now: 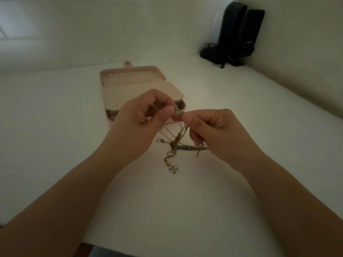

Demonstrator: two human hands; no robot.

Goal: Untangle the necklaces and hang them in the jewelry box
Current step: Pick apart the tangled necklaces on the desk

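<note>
A tangle of thin gold necklaces [176,145] hangs between my hands and trails onto the white table, with a beaded pendant end [173,170] lying nearest me. My left hand [141,117] pinches the top of the tangle between thumb and fingers. My right hand [211,128] pinches the same knot from the right, thumb against forefinger. Behind my hands the pink jewelry box [133,84] lies open, its lid flat on the table with a row of small hooks [130,74] along its far edge. My hands hide part of the box's front tray.
Two black speakers [239,32] with a bundled cable [220,52] stand in the back right corner against the wall. The white table [55,127] runs to a front edge near my forearms. Walls close the back and right sides.
</note>
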